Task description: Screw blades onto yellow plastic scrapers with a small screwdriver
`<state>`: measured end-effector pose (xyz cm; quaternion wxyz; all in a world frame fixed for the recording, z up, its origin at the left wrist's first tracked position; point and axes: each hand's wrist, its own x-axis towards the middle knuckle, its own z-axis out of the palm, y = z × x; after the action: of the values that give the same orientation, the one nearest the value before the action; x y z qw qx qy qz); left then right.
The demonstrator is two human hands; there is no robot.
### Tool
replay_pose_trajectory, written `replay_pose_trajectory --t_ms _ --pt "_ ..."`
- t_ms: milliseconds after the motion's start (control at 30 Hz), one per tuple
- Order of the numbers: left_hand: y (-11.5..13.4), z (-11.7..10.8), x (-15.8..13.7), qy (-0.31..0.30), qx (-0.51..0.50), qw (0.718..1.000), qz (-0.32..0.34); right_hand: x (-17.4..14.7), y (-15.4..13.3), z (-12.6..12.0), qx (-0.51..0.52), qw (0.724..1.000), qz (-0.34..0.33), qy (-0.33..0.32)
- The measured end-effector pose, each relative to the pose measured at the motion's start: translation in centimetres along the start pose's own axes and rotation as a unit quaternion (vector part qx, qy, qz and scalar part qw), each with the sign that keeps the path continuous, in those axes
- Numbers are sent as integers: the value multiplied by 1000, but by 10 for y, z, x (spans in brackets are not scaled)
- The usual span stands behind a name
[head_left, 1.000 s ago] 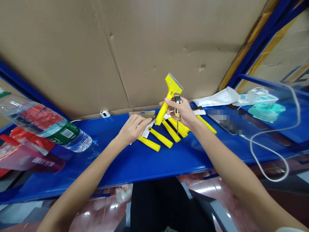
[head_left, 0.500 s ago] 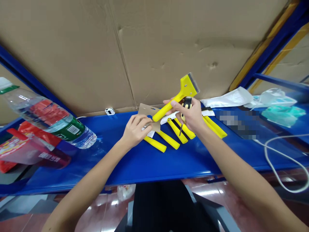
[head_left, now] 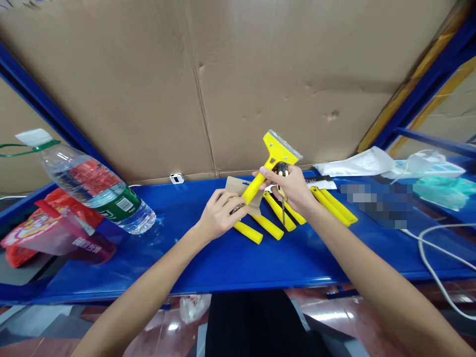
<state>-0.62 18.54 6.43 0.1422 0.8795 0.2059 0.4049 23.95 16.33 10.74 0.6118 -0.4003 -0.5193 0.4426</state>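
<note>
A yellow scraper [head_left: 254, 186] with a wide blade is held slanted above the blue shelf, its head up and to the right. My right hand [head_left: 295, 186] is closed around the upper part of its handle. The same hand also holds a screwdriver [head_left: 282, 170] with a black and yellow grip, its shaft pointing down. Fingers of my left hand [head_left: 219, 215] wrap the handle's lower end, where a small dark or metallic part shows indistinctly. Behind that hand is a brown cardboard card [head_left: 235, 185]. Several yellow handles [head_left: 269, 228] lie beneath both hands.
At left, a water bottle [head_left: 115, 201] stands beside a red cup [head_left: 92, 248] and red packaging. A small white device [head_left: 177, 178] sits against the cardboard wall [head_left: 148, 89]. More yellow handles [head_left: 334, 206], white and green bags and a white cable [head_left: 427, 243] are at right on the shelf [head_left: 241, 272].
The scraper has rotated so its blade edge faces more upward, and its handle end has come into my left fingers. The view has shifted slightly.
</note>
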Motion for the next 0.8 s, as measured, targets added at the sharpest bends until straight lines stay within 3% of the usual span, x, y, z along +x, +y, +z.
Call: replay_pose_trajectory --t_ms 133,300,433,533,633,733,800 --pt "0 1 -2 34 73 994 78 9 3 -3 -40 997 52 -34" --pt "6 1 -2 80 197 947 239 15 3 -5 -48 977 173 -112" --pt "11 0 0 63 192 945 256 12 -3 -2 -42 945 257 -198" --pt "15 -1 -1 65 179 948 255 9 -4 -1 -56 939 248 -233" --pt "18 1 -1 126 160 964 173 9 0 0 -76 955 200 -206" --pt "18 8 3 218 61 973 -41 8 4 3 -84 975 162 -130" --pt "16 13 5 224 -90 953 -181 6 4 8 -80 985 129 -76"
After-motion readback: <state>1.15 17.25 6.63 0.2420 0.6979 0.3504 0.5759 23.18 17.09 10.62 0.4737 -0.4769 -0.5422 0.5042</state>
